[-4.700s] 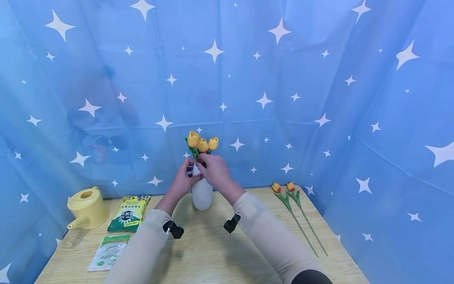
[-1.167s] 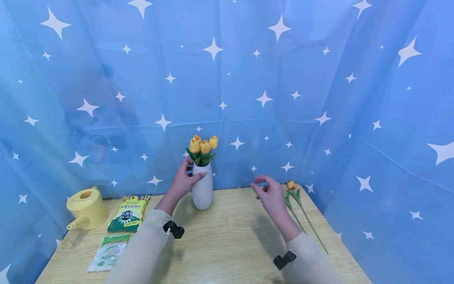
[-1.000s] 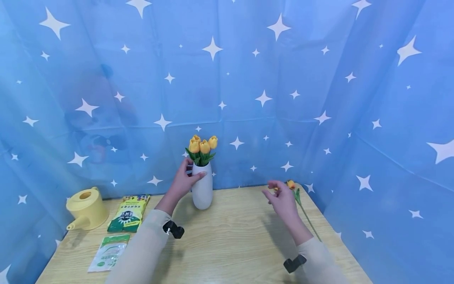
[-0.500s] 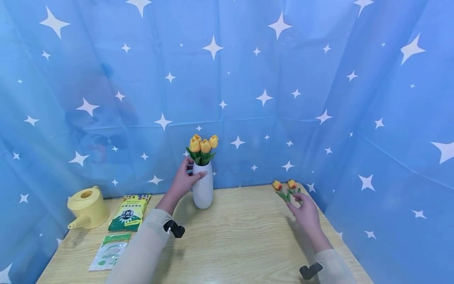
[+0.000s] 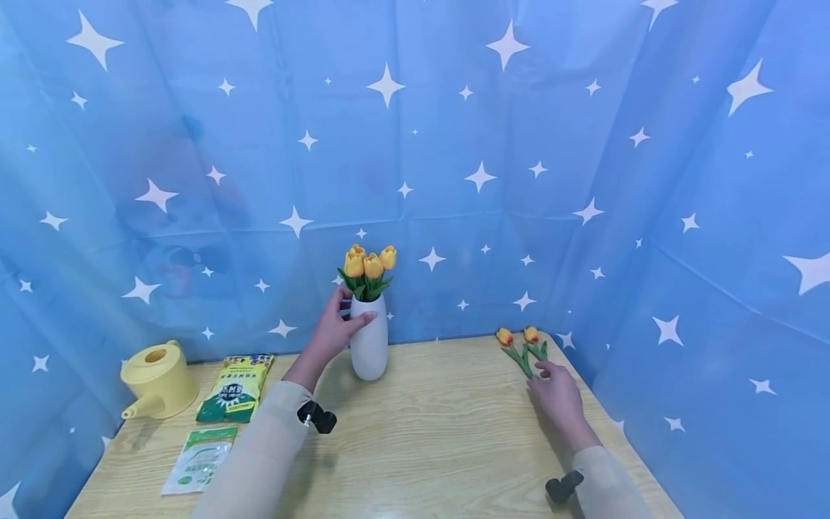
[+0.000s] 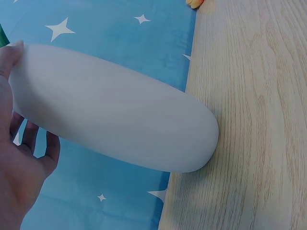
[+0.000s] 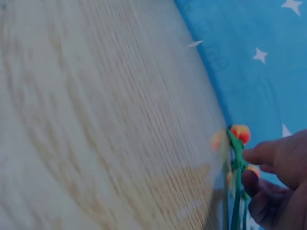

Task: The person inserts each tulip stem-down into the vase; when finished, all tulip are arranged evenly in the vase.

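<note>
My left hand (image 5: 329, 333) grips the upper part of a white vase (image 5: 371, 353), thumb in front and fingers behind. The vase stands upright near the table's back edge. Several yellow tulips (image 5: 372, 267) with green leaves stick out of its mouth. At the back right lie two orange-red tulips, one on the left (image 5: 505, 336) and one on the right (image 5: 532, 334). Over their stems hovers my right hand (image 5: 560, 396), hiding the lower stems. In the right wrist view its thumb and forefinger are apart beside a green stem (image 7: 236, 191); that view is blurred.
A yellow watering can (image 5: 162, 382) stands at the left end of the wooden table (image 5: 415, 447). Beside it lie a yellow-green packet (image 5: 235, 389) and a smaller white-green packet (image 5: 201, 460). A blue curtain with white stars (image 5: 441, 187) hangs right behind the table.
My right hand has left the tulips at the vase mouth and moved right to the tulips lying on the table. My left hand stays on the vase.
</note>
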Demonstrator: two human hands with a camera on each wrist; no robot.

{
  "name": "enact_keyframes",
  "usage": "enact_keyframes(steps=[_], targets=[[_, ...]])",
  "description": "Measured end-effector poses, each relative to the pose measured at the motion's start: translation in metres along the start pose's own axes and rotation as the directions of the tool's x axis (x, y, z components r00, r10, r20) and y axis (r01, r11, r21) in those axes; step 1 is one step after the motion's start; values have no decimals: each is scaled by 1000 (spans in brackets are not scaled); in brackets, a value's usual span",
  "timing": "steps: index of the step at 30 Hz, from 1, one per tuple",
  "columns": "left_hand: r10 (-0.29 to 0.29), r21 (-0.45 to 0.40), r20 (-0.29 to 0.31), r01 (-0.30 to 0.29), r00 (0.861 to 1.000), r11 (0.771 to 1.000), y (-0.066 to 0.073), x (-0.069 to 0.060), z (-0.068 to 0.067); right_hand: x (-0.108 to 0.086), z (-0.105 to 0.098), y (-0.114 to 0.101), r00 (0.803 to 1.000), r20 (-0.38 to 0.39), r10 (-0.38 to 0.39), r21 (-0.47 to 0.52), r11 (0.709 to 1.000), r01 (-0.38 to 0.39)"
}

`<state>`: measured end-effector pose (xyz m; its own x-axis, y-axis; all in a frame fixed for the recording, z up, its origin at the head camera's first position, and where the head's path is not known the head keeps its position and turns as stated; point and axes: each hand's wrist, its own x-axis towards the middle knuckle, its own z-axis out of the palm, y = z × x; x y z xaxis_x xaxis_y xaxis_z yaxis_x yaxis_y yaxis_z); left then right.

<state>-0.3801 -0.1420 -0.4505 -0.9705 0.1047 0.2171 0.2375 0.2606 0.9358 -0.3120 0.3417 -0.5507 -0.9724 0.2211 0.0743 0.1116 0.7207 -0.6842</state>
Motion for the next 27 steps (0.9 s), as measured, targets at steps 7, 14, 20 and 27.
enact_keyframes(steps=[7, 14, 20, 27], targets=[[-10, 2, -3, 10, 1000, 1000, -1, 1, 0, 6, 2, 4, 1000, 14, 2, -75, 997, -1], [0, 4, -4, 0, 1000, 1000, 0, 1, -1, 10, 3, 9, 1000, 11, -20, -93, 995, 21], [-5, 4, 0, 5, 1000, 1000, 1, 0, -1, 10, 3, 12, 999, 6, -32, -59, 998, 32], [-1, 0, 4, 1, 1000, 1000, -1, 1, -1, 8, 7, 11, 999, -30, -17, 8, 1000, 17]])
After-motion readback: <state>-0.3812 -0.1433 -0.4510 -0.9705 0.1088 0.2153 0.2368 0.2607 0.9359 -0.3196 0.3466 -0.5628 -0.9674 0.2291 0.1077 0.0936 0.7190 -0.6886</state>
